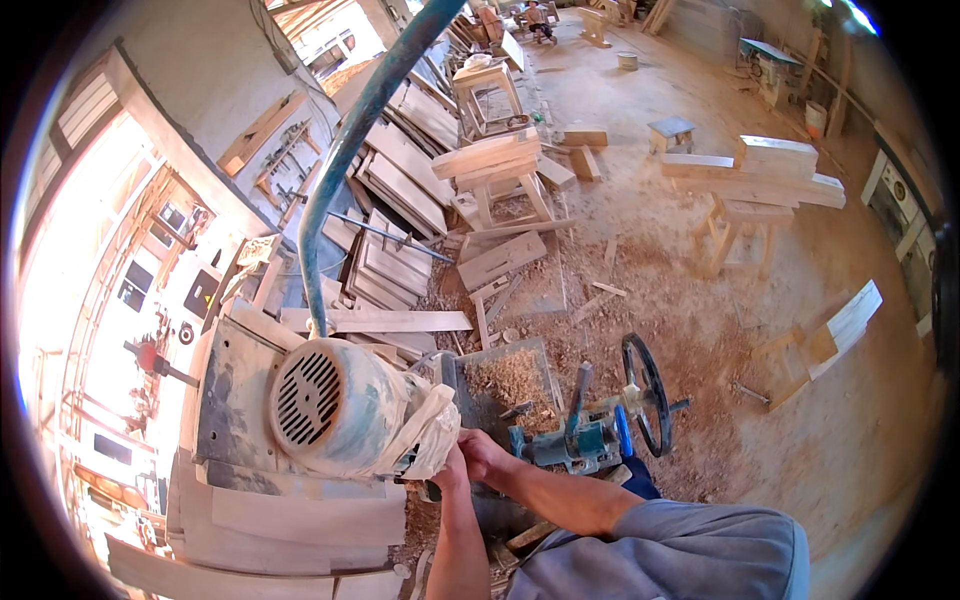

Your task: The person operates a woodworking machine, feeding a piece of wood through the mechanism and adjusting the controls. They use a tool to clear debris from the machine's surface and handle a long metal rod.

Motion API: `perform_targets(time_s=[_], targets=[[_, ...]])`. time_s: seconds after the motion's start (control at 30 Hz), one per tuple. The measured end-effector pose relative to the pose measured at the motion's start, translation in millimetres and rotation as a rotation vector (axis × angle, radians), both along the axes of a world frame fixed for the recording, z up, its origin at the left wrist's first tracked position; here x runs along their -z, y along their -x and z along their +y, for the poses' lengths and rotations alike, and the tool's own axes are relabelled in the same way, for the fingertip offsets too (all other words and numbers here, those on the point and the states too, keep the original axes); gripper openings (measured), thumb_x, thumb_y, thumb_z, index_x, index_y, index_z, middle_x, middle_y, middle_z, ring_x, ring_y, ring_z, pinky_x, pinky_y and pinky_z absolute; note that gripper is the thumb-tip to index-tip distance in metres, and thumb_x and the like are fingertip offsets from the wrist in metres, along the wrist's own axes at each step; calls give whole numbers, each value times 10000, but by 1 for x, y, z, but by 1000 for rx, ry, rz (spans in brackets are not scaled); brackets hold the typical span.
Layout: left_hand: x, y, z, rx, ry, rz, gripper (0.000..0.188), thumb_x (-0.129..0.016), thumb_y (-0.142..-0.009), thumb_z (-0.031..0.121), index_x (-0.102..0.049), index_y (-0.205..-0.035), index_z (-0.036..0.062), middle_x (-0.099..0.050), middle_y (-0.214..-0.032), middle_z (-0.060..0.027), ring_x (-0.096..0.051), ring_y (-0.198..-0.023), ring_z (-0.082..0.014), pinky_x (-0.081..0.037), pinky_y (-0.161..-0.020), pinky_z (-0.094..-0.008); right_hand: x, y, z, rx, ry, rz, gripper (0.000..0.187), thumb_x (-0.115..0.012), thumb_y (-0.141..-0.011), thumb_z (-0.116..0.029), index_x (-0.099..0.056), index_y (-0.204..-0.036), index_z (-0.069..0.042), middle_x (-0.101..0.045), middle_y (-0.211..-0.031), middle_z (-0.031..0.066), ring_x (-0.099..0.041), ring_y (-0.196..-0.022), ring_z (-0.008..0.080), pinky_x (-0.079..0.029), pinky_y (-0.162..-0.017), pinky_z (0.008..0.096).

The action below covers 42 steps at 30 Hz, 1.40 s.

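Two hands: both meet at the front of the dusty electric motor (335, 405), just right of its pale wrapped end.
Left hand (452, 468): pressed against the crumpled pale wrapping (432, 428) on the motor's right end; fingers curl into the wrapping, but whether they pinch it or only rest on it cannot be told.
Right hand (485, 452): touching the left hand, just right of the motor; fingers bent inward and partly hidden, so what they close on cannot be told.
Motor: round, blue-grey, coated in sawdust, its slotted fan cover (308, 398) facing the camera; it sits on a dusty grey machine body (235, 395).
Sawdust tray (510, 380): just right of the motor and beyond the hands, heaped with wood shavings.
Handwheel (645, 393): black, spoked, further right of the motor, mounted on a blue fitting (575, 445) with a dark lever (577, 395) rising from it.
Blue duct (355, 140): curved pipe rising from behind the motor toward the top of the view.
Planks (385, 321): flat boards lying beyond the motor on the floor.
Wooden stools (500, 170): well beyond the motor, stacked with timber; another stool (745, 225) stands far to the right.
Floor (700, 300): covered in sawdust and offcuts.
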State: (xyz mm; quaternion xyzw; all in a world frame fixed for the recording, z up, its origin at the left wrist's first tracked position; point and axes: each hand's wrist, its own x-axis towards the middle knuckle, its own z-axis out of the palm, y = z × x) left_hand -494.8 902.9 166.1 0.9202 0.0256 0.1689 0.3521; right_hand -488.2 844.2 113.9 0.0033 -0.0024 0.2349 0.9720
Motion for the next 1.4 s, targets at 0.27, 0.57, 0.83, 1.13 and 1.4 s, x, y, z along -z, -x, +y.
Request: perform_targets(time_s=[0.27, 0.57, 0.83, 1.13, 1.4], targets=[[-1, 1, 4, -31, -182, 75, 360, -573, -913, 305, -628, -1195, 87, -630, -1224, -117, -566, -1149, -297, -412, -1012, -396, -23, -7, 11, 55, 168, 142, 477, -405, -1003, -349, -473, -1338, -15, -536, -1334, 148, -517, -1218, 280, -379, -1066, 423], [15, -5, 3, -36, 80, -96, 365, -640, -879, 301, -640, -1179, 92, -648, -1198, -102, -597, -1098, -282, -449, -959, -384, -32, 19, -11, 54, 35, -12, 477, -423, -997, -331, -424, -1385, -54, -487, -1393, 99, -465, -1265, 261, -350, -1084, 415], [2, -2, 0, -76, 17, 5, 380, -652, -867, 309, -641, -1182, 95, -648, -1200, -107, -595, -1103, -287, -452, -959, -385, -14, 12, 2, 37, -84, -101, 435, -437, -991, -255, -436, -1374, -49, -522, -1352, 118, -510, -1219, 245, -386, -1056, 384], [3, -3, 4, -60, 102, 108, 419, -646, -874, 310, -618, -1225, 84, -615, -1260, -113, -563, -1163, -280, -418, -1006, -371, -25, 12, -2, 108, -26, -12, 393, -430, -990, -227, -487, -1323, -25, -585, -1261, 123, -576, -1130, 251, -448, -991, 397], [1, -1, 8, -9, -9, 129, 499, -620, -887, 383, -567, -1302, 112, -568, -1329, -101, -512, -1238, -277, -385, -1048, -377, -30, -6, 5, 126, 121, 34, 429, -404, -999, -275, -471, -1339, -21, -544, -1322, 141, -552, -1170, 258, -437, -1006, 399]])
